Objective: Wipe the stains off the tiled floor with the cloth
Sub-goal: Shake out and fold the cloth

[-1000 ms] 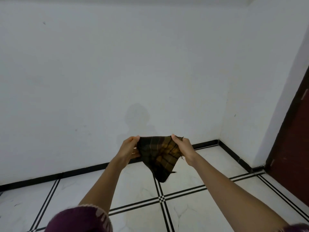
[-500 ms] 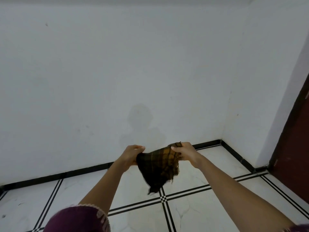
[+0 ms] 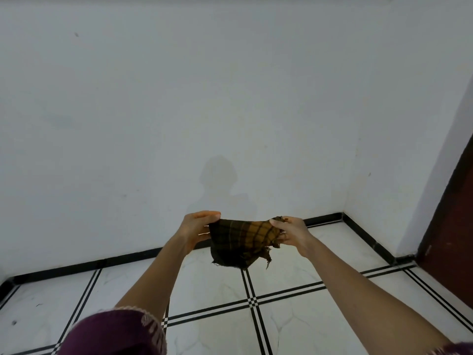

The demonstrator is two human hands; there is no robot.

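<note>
A dark plaid cloth (image 3: pixel 240 242), brown and orange with frayed edges, hangs in the air between both hands, well above the floor. My left hand (image 3: pixel 195 228) pinches its left edge with thumb and fingers. My right hand (image 3: pixel 290 233) grips its right edge, fingers curled into the bunched fabric. Below lies the white tiled floor (image 3: pixel 294 329) with black double grout lines. Small dark specks mark the floor at the far left (image 3: pixel 14 322).
A white wall (image 3: pixel 230 98) with a black skirting strip (image 3: pixel 76 267) stands close ahead and meets a side wall at a corner on the right. A dark brown door (image 3: pixel 453 239) is at the far right. A purple sleeve (image 3: pixel 115 334) shows at the bottom.
The hands have moved apart, stretching the cloth wider. Its hanging point has been drawn up, so it now hangs shorter and bunched.
</note>
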